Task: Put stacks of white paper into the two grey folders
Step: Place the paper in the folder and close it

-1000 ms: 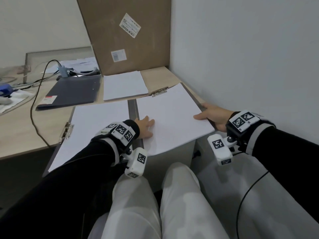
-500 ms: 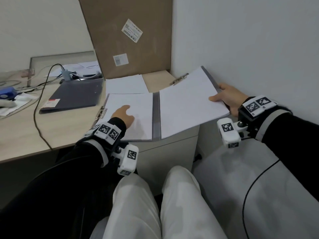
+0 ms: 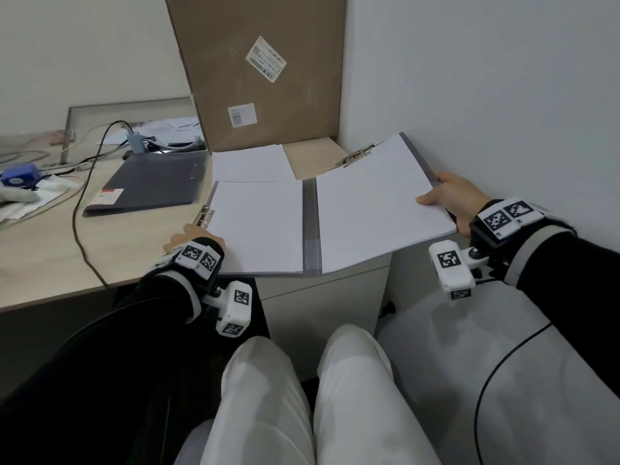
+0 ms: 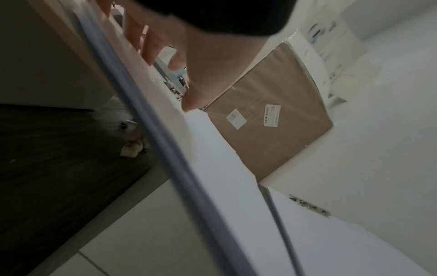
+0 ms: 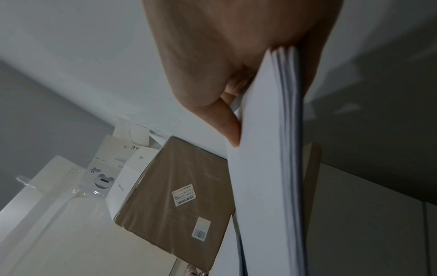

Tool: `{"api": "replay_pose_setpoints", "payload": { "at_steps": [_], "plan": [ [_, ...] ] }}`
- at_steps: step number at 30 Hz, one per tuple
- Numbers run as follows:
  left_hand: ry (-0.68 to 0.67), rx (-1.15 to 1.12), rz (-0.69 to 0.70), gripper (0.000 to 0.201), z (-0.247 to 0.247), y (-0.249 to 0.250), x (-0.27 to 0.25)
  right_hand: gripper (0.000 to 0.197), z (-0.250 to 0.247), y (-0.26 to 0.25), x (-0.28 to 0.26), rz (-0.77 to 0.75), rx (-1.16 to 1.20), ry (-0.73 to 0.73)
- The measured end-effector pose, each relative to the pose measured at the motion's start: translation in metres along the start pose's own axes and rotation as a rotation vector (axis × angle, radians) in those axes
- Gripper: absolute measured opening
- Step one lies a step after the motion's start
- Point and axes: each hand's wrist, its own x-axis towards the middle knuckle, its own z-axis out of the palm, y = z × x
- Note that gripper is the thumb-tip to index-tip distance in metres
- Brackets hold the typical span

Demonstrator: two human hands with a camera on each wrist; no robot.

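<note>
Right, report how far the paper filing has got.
Done: the open grey folder carries white paper on both halves, each under a metal clip.

In hand: the right hand pinches the raised right half with its sheets, apparently folding it shut; the left hand is at the left half's near corner.

Left: a loose paper stack and the closed dark folder lie behind, seemingly unfilled.

- An office corner is suggested by a light wood-effect tabletop [image 3: 43, 263] set against plain white walls.
- An open grey folder [image 3: 310, 229] filled with white paper [image 3: 258, 226] and a closed dark folder [image 3: 151, 182] are seen on it.
- Cables [image 3: 80, 209], loose papers and a labelled cardboard box [image 3: 258, 68] are seen behind.
- A white cabinet [image 3: 322, 297] is seen beneath.
</note>
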Motion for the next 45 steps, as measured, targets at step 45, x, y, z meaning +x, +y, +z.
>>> {"api": "replay_pose_setpoints", "payload": {
  "at_steps": [45],
  "plan": [
    [-0.590, -0.633, 0.309, 0.064, 0.039, 0.085, -0.058, 0.049, 0.016, -0.012, 0.015, -0.049, 0.546, -0.337]
  ]
}}
